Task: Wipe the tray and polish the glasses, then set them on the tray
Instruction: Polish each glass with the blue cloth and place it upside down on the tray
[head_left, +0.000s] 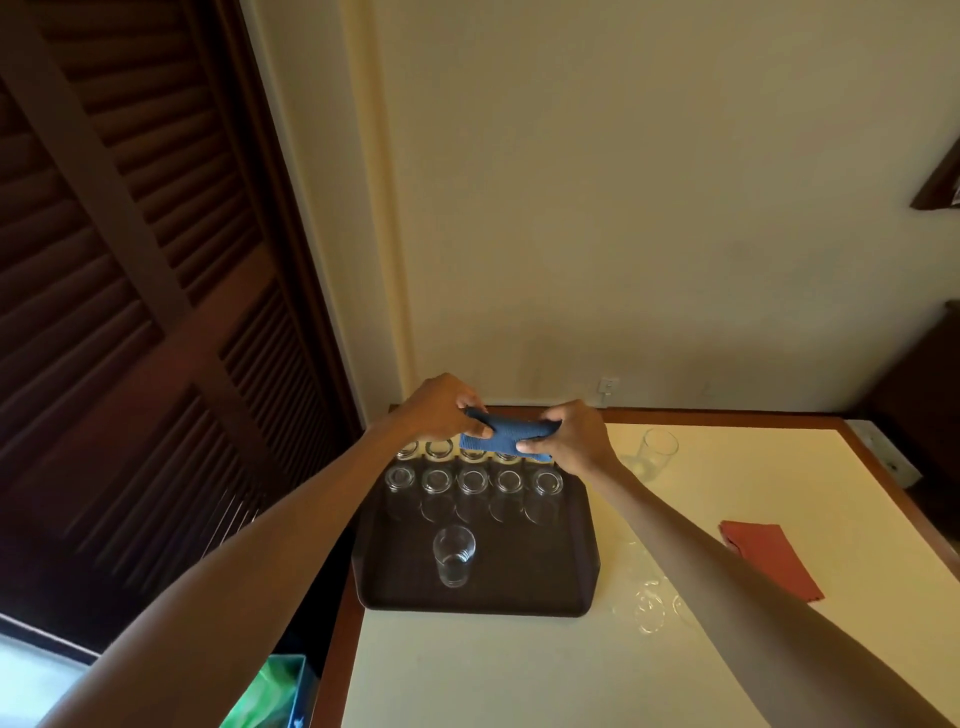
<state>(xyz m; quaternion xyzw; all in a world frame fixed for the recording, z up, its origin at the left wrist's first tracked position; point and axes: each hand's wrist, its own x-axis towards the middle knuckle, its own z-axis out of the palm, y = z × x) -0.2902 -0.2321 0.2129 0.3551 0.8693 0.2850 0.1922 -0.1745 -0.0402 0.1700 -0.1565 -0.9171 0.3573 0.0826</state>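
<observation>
Presently I am pinching the blue cloth (506, 435) taut between left hand (447, 410) and right hand (574, 436) above the tray's (519, 600) twelve-o'clock glasses (472, 480), apparently refolding it for the loose glass (660, 449) at two o'clock.

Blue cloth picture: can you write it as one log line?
left hand, right hand: grip blue cloth | tray: rows of glasses | table: more glasses

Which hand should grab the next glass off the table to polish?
Probably the right hand: the loose glass stands on the table just right of it; the left hand is farther, over the tray.
</observation>
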